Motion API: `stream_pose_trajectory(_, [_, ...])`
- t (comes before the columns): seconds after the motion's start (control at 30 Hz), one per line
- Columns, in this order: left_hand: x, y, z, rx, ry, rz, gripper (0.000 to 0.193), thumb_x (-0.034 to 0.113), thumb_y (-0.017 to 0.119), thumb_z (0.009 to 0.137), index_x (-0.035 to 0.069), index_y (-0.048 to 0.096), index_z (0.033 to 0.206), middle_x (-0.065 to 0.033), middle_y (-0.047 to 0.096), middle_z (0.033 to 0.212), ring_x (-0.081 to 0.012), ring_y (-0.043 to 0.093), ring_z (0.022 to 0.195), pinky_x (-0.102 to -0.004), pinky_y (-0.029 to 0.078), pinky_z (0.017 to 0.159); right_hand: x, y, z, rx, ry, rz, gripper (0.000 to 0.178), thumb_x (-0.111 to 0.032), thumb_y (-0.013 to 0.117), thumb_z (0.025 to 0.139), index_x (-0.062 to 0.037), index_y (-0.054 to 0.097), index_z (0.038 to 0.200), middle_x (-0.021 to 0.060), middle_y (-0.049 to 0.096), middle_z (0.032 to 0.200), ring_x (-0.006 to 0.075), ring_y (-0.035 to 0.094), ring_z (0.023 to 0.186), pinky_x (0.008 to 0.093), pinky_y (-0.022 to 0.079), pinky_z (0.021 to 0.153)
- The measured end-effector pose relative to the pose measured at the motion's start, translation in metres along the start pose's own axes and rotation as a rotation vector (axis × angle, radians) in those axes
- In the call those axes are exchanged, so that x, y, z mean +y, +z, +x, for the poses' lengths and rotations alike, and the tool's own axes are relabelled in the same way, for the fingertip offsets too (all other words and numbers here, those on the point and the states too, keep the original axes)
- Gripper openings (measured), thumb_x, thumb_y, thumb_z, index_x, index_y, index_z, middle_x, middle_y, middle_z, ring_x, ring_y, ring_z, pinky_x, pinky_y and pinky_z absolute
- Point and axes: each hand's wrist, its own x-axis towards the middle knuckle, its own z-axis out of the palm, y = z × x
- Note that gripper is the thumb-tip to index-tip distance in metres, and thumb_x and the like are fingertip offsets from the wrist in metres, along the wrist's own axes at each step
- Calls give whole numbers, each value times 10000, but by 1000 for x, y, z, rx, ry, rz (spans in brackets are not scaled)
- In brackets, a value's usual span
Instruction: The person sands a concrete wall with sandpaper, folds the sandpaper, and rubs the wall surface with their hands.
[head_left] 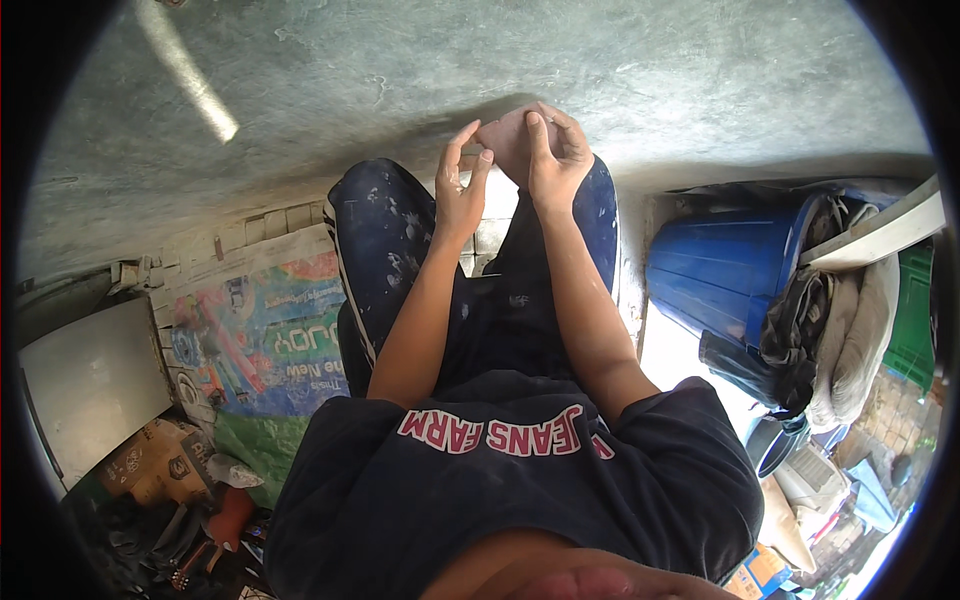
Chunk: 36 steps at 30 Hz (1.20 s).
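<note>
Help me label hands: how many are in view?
2: the left hand near the left edge of the brownish sheet, and the right hand gripping it. No others show.

Wall [640, 60]: moderately lit; narrow bright light streak [190, 75] at upper left; paler glow at right of centre.
Hands: left hand [462, 195] and right hand [556, 170] evenly lit, outlines readable; soft shadow on the wall just behind them.
Glare: blown-out white between the knees and at right, below the blue bin [720, 265]; lower right washed out.
Dim areas: dark shirt [480, 510] shows little fold detail; lower-left clutter [150, 540] sinks into shadow.
Lens rim: black corners, bluish fringe at right, bent edges.
</note>
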Motion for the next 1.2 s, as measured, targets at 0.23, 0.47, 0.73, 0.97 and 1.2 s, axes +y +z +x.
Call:
stream_pose_trajectory(0.23, [3,-3,-2,-20,-310,-166,349,254,470,1003,48,534,1277,-103,616,1094,-170,597,887,-287,453,796,13,-7,18,67,13,70,91,-74,721,834,-23,713,909,61,711,895,118,634,853,260,470,819])
stream_pose_trajectory(0.47, [2,-2,-4,-67,-361,-165,397,308,400,1027,6,657,1045,-73,633,887,-144,574,825,-290,446,780,10,-2,25,79,-25,61,80,-83,724,829,-25,714,883,56,710,853,120,636,828,262,469,802])
stream_pose_trajectory(0.73, [-3,-1,-4,-79,-334,-206,411,338,403,1021,10,651,1024,-61,615,819,-143,577,769,-287,448,704,4,5,26,85,-60,56,125,-98,725,836,-6,641,836,80,701,826,115,636,784,250,471,762])
stream_pose_trajectory(0.97, [-1,-1,-5,-93,-365,-232,438,379,384,1023,19,629,1068,-59,610,799,-143,579,767,-281,446,717,1,5,27,96,-2,28,167,-110,719,855,-15,598,790,72,687,802,101,631,770,236,467,748])
stream_pose_trajectory(1.2, [0,-2,-4,-101,-347,-206,524,424,318,1030,-3,620,1059,-75,616,807,-151,581,765,-293,449,726,7,5,27,76,54,137,140,-84,705,861,-25,594,800,61,685,799,79,617,761,227,463,730])
